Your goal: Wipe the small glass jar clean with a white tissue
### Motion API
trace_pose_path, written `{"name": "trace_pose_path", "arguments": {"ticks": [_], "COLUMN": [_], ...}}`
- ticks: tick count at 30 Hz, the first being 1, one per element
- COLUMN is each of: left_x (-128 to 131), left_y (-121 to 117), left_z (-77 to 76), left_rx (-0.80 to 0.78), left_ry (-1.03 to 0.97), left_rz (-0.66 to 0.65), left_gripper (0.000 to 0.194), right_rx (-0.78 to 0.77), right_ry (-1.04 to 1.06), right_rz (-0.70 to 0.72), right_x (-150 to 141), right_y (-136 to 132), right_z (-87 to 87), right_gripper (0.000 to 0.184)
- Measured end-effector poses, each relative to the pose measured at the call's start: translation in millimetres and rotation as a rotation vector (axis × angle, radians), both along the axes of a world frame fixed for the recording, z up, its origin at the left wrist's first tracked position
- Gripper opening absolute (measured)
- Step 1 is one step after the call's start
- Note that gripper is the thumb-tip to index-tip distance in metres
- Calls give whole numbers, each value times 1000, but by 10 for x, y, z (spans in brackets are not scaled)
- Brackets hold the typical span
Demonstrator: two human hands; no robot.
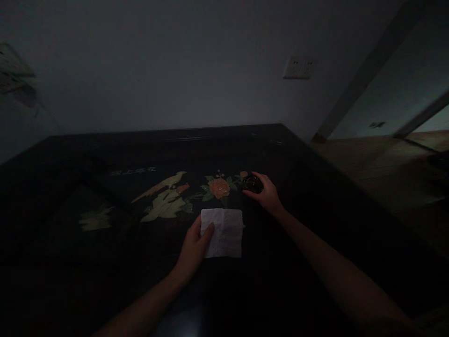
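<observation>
A folded white tissue [226,232] lies on a black lacquered table [315,196] near its front. My left hand [194,245] grips the tissue's left edge, thumb on top and fingers closed under it. My right hand [266,192] reaches further out and is wrapped round a small dark round object [252,184], which rests on the table just right of a painted orange flower [219,187]. The room is very dim, so the dark object's details do not show.
The tabletop carries inlaid pictures of a pale bird [164,185] and leaves [94,219]. A wall with a white socket plate [299,67] stands behind the table. Wooden floor [379,164] and a doorway lie to the right.
</observation>
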State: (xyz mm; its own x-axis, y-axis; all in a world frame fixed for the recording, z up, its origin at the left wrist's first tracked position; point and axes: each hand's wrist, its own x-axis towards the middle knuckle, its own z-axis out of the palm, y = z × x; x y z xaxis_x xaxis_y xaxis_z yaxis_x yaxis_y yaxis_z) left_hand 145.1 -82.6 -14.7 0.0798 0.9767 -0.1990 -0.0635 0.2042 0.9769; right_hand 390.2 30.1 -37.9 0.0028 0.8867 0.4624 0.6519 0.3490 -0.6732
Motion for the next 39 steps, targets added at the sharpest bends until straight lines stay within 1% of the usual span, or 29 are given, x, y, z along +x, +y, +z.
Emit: {"name": "trace_pose_path", "arguments": {"ticks": [4,9,17,23,30,34,39], "left_x": [6,17,4,13,-3,-8,-6], "left_y": [6,6,-4,-6,13,14,24], "left_z": [10,40,27,15,-17,-26,-27], "left_rx": [0,2,2,3,45,58,62], "left_ry": [18,6,5,-36,13,-14,-67], "left_rz": [28,30,15,7,16,22,-13], "left_gripper": [52,52,51,52,53,55,57], "right_rx": [-3,5,-12,-26,-13,-7,-6], "right_ry": [6,2,7,6,-22,-21,-28], "right_rz": [4,6,21,38,55,62,72], "right_x": [-5,1,13,27,42,52,59], "right_y": [-1,7,17,27,30,38,39], "right_z": [7,-6,-13,-34,-36,-44,-38], "right_gripper": [64,63,64,66,66,66,66]}}
